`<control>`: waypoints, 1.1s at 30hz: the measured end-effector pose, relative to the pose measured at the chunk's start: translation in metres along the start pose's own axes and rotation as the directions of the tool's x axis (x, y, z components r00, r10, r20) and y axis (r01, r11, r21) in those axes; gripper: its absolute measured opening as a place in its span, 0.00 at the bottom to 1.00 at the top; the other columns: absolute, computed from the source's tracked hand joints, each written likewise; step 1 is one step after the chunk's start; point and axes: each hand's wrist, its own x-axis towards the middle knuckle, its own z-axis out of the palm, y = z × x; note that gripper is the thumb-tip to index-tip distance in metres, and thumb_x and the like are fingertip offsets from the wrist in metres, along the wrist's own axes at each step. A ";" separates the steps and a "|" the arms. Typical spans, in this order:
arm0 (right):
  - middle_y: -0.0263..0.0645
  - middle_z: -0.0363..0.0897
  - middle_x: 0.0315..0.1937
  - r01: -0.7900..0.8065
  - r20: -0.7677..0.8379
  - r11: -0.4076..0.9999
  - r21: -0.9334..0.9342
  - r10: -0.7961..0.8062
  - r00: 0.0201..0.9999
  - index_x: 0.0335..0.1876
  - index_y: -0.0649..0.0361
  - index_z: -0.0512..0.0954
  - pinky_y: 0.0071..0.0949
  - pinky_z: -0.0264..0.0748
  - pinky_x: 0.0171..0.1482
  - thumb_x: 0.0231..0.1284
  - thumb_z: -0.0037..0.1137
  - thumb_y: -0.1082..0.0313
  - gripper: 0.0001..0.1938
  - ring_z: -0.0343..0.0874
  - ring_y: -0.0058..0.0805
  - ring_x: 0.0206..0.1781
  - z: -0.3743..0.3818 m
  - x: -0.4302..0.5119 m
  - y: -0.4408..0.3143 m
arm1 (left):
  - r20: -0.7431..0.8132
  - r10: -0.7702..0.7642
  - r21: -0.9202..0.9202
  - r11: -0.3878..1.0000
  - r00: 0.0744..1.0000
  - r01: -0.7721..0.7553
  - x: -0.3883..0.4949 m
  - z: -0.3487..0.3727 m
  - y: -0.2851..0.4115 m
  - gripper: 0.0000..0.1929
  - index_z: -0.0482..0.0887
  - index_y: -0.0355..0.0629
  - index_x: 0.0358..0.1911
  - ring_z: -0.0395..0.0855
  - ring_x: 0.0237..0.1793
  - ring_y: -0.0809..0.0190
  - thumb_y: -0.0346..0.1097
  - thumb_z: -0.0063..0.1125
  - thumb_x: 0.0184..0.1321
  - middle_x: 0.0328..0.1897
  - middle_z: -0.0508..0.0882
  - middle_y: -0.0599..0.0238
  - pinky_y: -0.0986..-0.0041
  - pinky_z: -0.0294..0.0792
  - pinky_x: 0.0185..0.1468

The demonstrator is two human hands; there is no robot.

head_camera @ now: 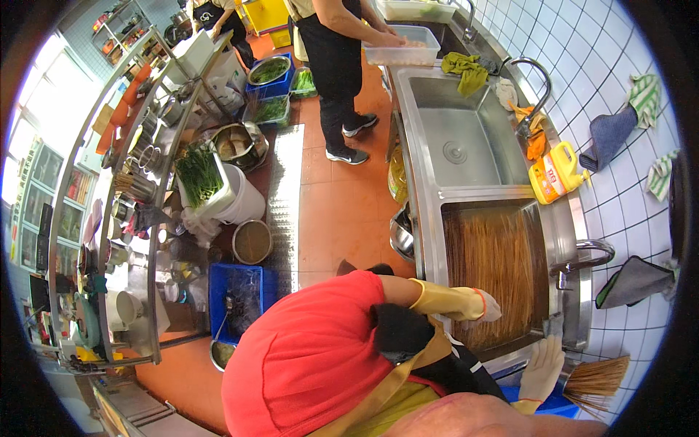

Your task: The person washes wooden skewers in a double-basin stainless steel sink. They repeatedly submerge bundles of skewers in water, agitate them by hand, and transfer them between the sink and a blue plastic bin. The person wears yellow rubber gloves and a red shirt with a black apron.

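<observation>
The near sink basin holds brownish water and a broad layer of long, thin brown sticks, which look like bamboo skewers. My left hand, in a pale rubber glove with a yellow cuff, reaches over the basin's near left side. Its fingers meet the sticks or the water, and their grip is hidden. My right hand, gloved too, is at the basin's near right corner. Just beyond its fingertips is a grey pad; whether the hand grips it cannot be told. A bundle of thin bamboo strips lies beside this hand.
Past the near tap are a yellow detergent jug and a second basin. A co-worker stands farther along, hands in a clear tub. Behind me are a blue crate, a white bucket and metal shelving.
</observation>
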 end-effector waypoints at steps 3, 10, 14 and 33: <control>0.45 0.56 0.90 -0.006 -0.007 1.000 0.012 0.006 1.000 0.90 0.60 0.57 0.42 0.57 0.90 0.92 0.39 0.46 0.34 0.58 0.41 0.89 0.000 0.000 0.000 | 0.044 -0.091 -0.175 0.980 0.995 0.098 -0.007 -0.014 0.014 0.08 0.96 0.32 0.36 0.95 0.48 0.47 0.29 0.75 0.56 0.45 0.96 0.52 0.58 0.87 0.43; 0.46 0.56 0.90 -0.009 0.004 0.999 0.040 0.009 1.000 0.89 0.61 0.58 0.43 0.57 0.90 0.92 0.39 0.47 0.33 0.58 0.41 0.90 0.001 -0.003 0.000 | 0.184 -0.060 0.210 0.977 0.981 0.021 -0.034 -0.055 0.056 0.04 0.95 0.37 0.30 0.96 0.43 0.52 0.30 0.75 0.55 0.39 0.96 0.56 0.59 0.87 0.38; 0.47 0.56 0.90 0.002 -0.033 1.000 0.027 -0.002 0.999 0.89 0.61 0.58 0.43 0.56 0.90 0.92 0.38 0.47 0.33 0.58 0.43 0.89 0.007 -0.004 0.000 | 0.209 -0.183 -0.095 0.974 0.961 0.206 -0.023 -0.043 0.045 0.13 0.96 0.37 0.44 0.97 0.46 0.51 0.29 0.76 0.53 0.41 0.96 0.56 0.57 0.88 0.41; 0.48 0.55 0.90 0.028 0.090 0.999 -0.046 -0.024 0.996 0.90 0.63 0.56 0.44 0.53 0.91 0.92 0.36 0.46 0.35 0.53 0.44 0.91 -0.014 0.003 0.002 | 0.218 0.013 0.261 0.963 0.976 -0.071 -0.035 -0.059 0.058 0.18 0.96 0.34 0.39 0.95 0.52 0.46 0.37 0.86 0.46 0.48 0.96 0.52 0.58 0.88 0.49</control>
